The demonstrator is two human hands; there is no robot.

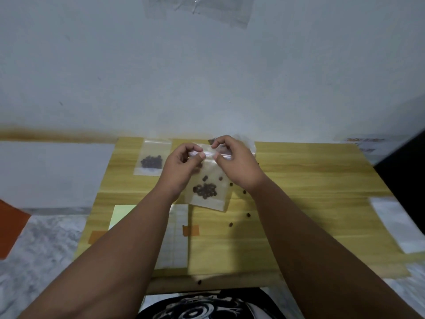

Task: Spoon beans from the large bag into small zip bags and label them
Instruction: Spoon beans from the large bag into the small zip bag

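Two small zip bags are in view: the held zip bag (210, 192) over the middle of the worktop (310, 203), and a second zip bag (151, 161) lying flat at about ten o'clock from it, apart from the hands. Each carries one dark cluster of beans in its lower half; the held one also has a few stray beans higher up. The left hand (181, 168) and right hand (236, 165) both pinch the zip strip along the held bag's top edge, thumbs and forefingers nearly meeting. At least five loose beans (248, 214) lie on the worktop between four and six o'clock of the held bag, one near the front edge. At seven o'clock lie one pale green sheet (122, 215) and one white gridded label sheet (178, 238), both partly hidden by the left forearm, with two orange tape pieces (191, 230). Crumpled clear plastic (245, 141) peeks out behind the right hand at twelve o'clock. Reddish writing (364, 142) at two o'clock is too blurred to read.
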